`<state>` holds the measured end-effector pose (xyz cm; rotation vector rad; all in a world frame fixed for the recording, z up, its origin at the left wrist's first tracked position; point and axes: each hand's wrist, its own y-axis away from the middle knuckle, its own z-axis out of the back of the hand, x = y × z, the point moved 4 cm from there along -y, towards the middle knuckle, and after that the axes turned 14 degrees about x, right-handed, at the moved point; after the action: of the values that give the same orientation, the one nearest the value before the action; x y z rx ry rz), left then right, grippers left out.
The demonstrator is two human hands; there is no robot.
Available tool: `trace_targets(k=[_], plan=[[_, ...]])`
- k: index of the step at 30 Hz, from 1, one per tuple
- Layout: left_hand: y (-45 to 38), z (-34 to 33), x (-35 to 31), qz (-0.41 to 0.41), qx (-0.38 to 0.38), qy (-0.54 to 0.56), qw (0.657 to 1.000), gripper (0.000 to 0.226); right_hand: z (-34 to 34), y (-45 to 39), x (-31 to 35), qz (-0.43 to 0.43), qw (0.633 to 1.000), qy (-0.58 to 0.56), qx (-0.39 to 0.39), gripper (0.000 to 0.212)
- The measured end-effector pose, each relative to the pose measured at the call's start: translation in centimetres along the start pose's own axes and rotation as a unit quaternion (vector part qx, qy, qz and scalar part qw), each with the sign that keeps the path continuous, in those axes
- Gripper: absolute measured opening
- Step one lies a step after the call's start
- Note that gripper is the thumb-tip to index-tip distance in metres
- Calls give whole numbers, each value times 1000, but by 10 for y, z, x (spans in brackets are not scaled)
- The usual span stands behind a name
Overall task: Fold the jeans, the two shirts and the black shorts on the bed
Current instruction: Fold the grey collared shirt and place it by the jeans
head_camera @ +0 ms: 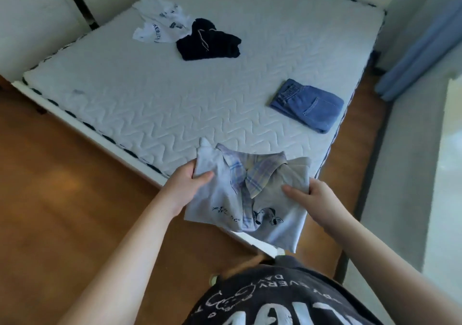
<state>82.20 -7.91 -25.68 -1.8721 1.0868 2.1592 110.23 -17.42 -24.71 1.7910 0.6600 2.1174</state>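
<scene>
A home bedroom is shown: a bed (175, 94) with a bare quilted mattress fills the frame's centre, a blue curtain (422, 37) is hung at upper right, and a wooden floor (62, 174) is seen at lower left.

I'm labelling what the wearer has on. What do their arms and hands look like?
Both forearms are bare, with no sleeves reaching them. The left hand and right hand show no gloves, rings or watch. The dark T-shirt with white printed lettering covers the torso.
</scene>
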Motion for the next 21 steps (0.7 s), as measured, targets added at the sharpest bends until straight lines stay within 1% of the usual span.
trace_targets(k=[3, 7, 13, 16, 21], plan=[[-22, -17, -9, -6, 27, -55, 998, 17, 22, 20, -18, -6, 998, -43, -54, 15], [-51, -44, -17, -8, 44, -49, 998, 16, 54, 35, -41, -9, 992, -86, -94, 17], [-90, -78, -26, -5, 59, -52, 997, 20, 92, 24, -65, -4, 985, -138, -106, 17], [-100, -88, -28, -8, 74, -42, 996, 23, 105, 18, -66, 2, 984, -144, -104, 15], [-123, -95, -31, -6, 78, -11, 997, 28, 127, 10, -64, 10, 981, -141, -131, 6]])
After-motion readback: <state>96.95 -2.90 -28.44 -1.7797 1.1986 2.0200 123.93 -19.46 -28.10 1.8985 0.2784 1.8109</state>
